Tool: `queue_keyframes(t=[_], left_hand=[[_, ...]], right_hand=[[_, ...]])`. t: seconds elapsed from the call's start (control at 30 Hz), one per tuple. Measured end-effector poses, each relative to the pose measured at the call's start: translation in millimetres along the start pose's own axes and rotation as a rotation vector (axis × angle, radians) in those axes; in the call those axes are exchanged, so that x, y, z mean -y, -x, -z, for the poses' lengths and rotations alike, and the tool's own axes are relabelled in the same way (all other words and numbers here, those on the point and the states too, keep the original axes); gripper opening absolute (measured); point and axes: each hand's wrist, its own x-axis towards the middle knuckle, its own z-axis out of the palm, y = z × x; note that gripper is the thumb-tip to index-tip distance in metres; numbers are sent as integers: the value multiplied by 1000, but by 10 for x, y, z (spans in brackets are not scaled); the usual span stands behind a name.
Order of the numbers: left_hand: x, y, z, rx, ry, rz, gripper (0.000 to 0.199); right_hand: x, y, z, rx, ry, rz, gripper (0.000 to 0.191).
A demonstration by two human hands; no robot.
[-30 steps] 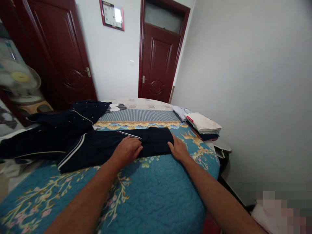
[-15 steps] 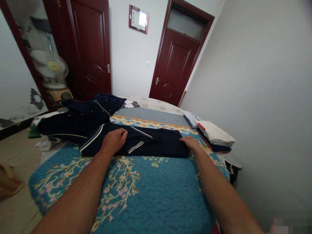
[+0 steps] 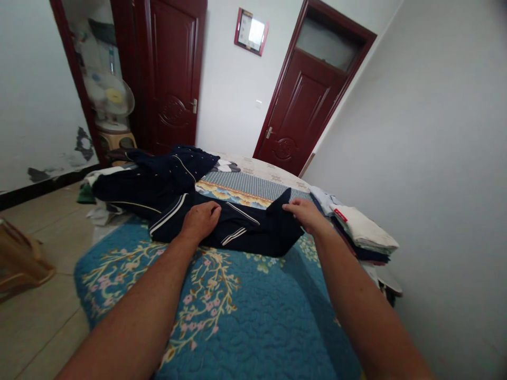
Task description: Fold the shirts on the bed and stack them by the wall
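A navy shirt with white-striped trim lies folded into a long strip across the bed. My left hand is closed and pressed on the strip near its striped left end; what its curled fingers grip is partly hidden. At the other end my right hand pinches the edge of the shirt between thumb and fingers. That end is lifted off the bed, with one corner pointing up. Behind my left hand lies a loose heap of dark dotted clothing.
A blue flowered quilt covers the bed. To the right is a stack of folded clothes with a white one on top. A wooden stool stands on the floor at left. A fan is by the doorway.
My right hand has raised the right end of the navy shirt, which lay flat before. My left hand stays on the shirt. The camera view has turned slightly left.
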Motion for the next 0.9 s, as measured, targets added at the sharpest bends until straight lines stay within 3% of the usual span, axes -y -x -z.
queue_keyframes(t=[0.1, 0.2, 0.33, 0.43, 0.53, 0.67, 0.8, 0.9], left_hand=[[10, 1, 2, -6, 20, 12, 34], [5, 11, 7, -6, 45, 22, 33], [-12, 30, 5, -9, 47, 21, 33], [-31, 38, 10, -13, 43, 19, 33], [-80, 48, 36, -18, 49, 11, 33], [-215, 93, 44, -4, 45, -49, 30], [-368, 189, -88, 129, 40, -55, 36], [-446, 257, -246, 241, 69, -19, 52]], right_hand=[[239, -41, -382, 39, 44, 17, 20], [322, -110, -837, 66, 112, 1, 17], [204, -134, -1408, 81, 224, -20, 16], [8, -80, -1666, 91, 259, 83, 12], [-168, -26, -1688, 86, 241, 243, 13], [-279, -66, -1419, -158, 322, 447, 23], [-344, -195, -1159, -265, 405, 472, 30], [-431, -254, -1127, -267, 433, 465, 32]])
